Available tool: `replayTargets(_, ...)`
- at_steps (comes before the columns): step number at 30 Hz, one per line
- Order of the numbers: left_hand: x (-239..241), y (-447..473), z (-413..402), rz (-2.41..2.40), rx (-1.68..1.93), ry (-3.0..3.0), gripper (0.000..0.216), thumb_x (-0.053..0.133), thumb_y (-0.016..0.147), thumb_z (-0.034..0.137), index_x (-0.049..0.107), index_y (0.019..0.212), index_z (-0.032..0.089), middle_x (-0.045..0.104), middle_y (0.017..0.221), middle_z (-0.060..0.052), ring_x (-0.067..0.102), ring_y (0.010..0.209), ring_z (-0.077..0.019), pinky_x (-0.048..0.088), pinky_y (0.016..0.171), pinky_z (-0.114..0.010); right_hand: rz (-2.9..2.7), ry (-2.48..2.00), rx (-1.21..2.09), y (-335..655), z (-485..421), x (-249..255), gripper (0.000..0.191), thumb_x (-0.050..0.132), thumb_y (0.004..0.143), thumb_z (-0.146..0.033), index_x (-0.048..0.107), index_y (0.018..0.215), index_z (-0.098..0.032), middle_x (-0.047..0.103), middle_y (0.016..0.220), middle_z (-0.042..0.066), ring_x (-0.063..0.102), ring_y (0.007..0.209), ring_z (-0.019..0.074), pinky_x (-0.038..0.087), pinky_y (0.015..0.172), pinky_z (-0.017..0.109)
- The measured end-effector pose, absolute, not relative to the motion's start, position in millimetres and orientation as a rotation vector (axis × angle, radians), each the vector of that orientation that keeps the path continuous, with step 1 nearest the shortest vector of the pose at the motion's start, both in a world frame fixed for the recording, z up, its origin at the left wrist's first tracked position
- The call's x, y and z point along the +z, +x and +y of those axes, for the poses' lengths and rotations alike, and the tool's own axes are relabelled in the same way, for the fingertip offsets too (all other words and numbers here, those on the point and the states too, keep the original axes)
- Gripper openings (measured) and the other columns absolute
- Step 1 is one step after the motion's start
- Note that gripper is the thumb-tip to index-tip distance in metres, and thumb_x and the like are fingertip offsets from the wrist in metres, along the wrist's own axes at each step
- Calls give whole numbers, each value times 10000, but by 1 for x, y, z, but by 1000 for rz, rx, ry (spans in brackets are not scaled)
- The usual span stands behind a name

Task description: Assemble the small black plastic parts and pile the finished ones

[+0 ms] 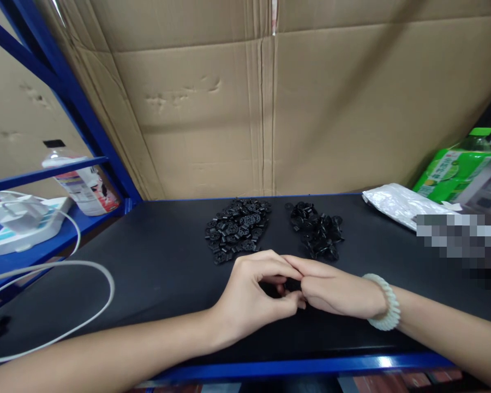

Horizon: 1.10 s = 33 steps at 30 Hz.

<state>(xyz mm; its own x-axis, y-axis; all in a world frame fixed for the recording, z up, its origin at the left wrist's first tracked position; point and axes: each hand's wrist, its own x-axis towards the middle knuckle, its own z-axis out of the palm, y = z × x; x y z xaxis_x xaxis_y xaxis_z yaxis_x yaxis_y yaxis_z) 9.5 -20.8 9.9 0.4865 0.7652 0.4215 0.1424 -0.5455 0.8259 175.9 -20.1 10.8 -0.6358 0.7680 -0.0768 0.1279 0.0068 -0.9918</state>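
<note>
Taking the joined hands as the clock's centre, the left hand (249, 295) curves in from nine o'clock, thumb and forefinger bent into a loop whose tips meet the right hand (339, 289), which is curled with its back turned up. A dark patch (293, 284) shows in the loop, perhaps a small part pinched there, but the fingers hide it, so I cannot tell. The hands probably brace each other for steadiness. A heap of flat black pieces (239, 229) lies between ten and eleven o'clock, and a smaller heap of black discs (318, 232) at one, on the black tabletop (159, 273), likely kept apart by kind and within easy reach.
</note>
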Motion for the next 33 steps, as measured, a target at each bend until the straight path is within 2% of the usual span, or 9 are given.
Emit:
replayTargets(7, 4, 10, -20, 725, 1175, 2153, 216, 641, 602, 28, 714, 773, 140, 639, 725, -24, 544, 571, -102, 492, 539, -209, -1784, -911, 1672, 175, -21, 13, 161, 409, 656, -94, 449, 775, -194, 481, 815, -8, 433, 698, 108, 402, 668, 257)
replayTargets(12, 2, 8, -18, 749, 1201, 2095, 206, 600, 645, 37, 702, 783, 151, 651, 753, -28, 586, 605, -116, 533, 571, -225, -1730, -804, 1688, 174, -19, 5, 193, 435, 679, -105, 497, 837, -197, 462, 781, -13, 420, 671, 112, 394, 646, 259)
replayTargets(17, 6, 4, -14, 799, 1166, 1829, 112, 597, 726, 96, 671, 796, 143, 655, 843, -51, 658, 769, -175, 580, 659, -273, -1566, -698, 1790, 172, -16, 2, 323, 475, 688, -96, 540, 992, -184, 461, 759, -11, 418, 649, 108, 371, 614, 254)
replayTargets(21, 11, 0, -12, 792, 1232, 1611, 92, 592, 760, 133, 629, 843, 138, 650, 881, -62, 647, 801, -178, 574, 633, -257, -1451, -614, 1873, 175, -13, 12, 508, 528, 652, -79, 494, 1143, -202, 503, 885, 16, 502, 774, 128, 388, 629, 251)
replayTargets(24, 12, -1, -9, 825, 1314, 1581, 71, 594, 764, 136, 617, 832, 140, 640, 877, -51, 631, 819, -169, 558, 685, -260, -1538, -660, 1807, 180, -10, 15, 546, 551, 688, -103, 448, 1213, -213, 546, 980, 45, 545, 826, 138, 423, 658, 263)
replayTargets(27, 9, -3, -6, 880, 1284, 1608, 76, 606, 756, 132, 604, 831, 145, 632, 857, -43, 615, 855, -170, 539, 730, -263, -1884, -840, 1401, 189, -6, 17, 434, 535, 713, -107, 511, 1137, -201, 567, 1022, 56, 556, 826, 141, 462, 703, 290)
replayTargets(31, 4, -4, -7, 925, 1112, 1737, 84, 567, 792, 147, 590, 872, 162, 615, 884, -39, 600, 875, -165, 531, 700, -246, -2134, -1131, 324, 214, 9, 23, 360, 559, 696, -124, 572, 1047, -203, 599, 995, 61, 546, 831, 186, 463, 766, 361)
replayTargets(33, 4, -4, -10, 915, 1001, 1878, 108, 535, 804, 129, 596, 885, 165, 622, 892, -38, 602, 862, -160, 529, 732, -264, -2096, -1194, 30, 229, 20, 25, 360, 557, 703, -137, 561, 1057, -197, 600, 1033, 81, 537, 950, 236, 455, 820, 409)
